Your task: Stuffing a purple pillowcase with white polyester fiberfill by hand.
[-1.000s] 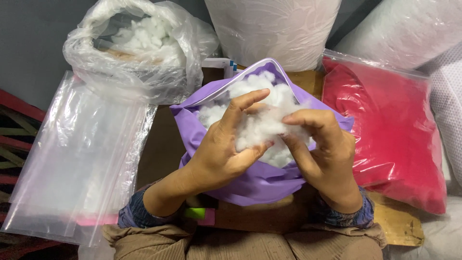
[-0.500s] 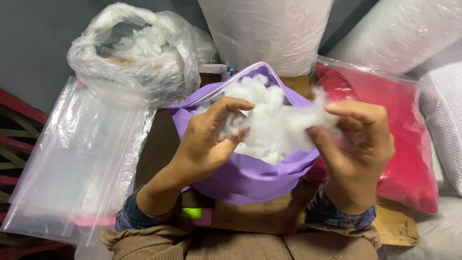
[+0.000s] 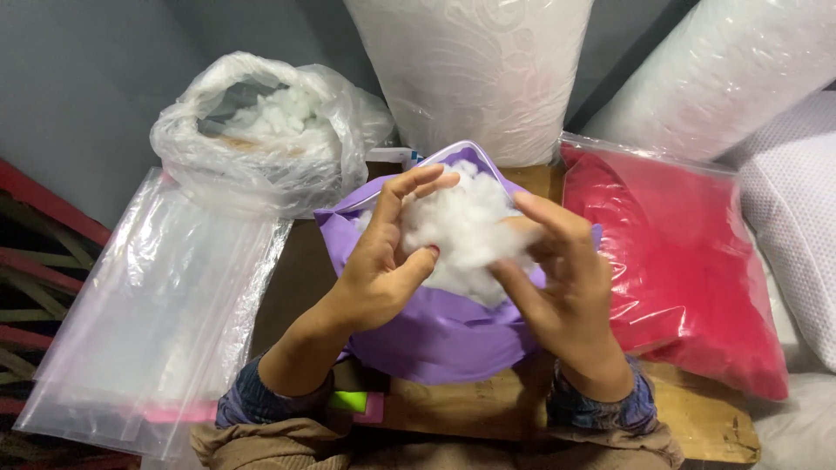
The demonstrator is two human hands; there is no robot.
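Note:
A purple fabric cover (image 3: 435,335) stands open on a wooden board, stuffed with white fibre filling. Both my hands hold one clump of white filling (image 3: 466,222) above its opening. My left hand (image 3: 383,261) grips the clump's left side with fingers curled. My right hand (image 3: 557,278) pinches its right side, thumb and fingers pressed in. The clump sits between my palms, just over the filling inside the cover.
A clear plastic bag of white filling (image 3: 270,144) sits at the back left. Flat clear zip bags (image 3: 148,313) lie on the left. A red cushion in clear plastic (image 3: 688,261) lies on the right. White wrapped pillows (image 3: 475,70) stand behind. The wooden board (image 3: 697,431) edges my lap.
My hands pulled the filling apart sideways half a second ago, then came back together, bunching the clump between them over the cover's opening.

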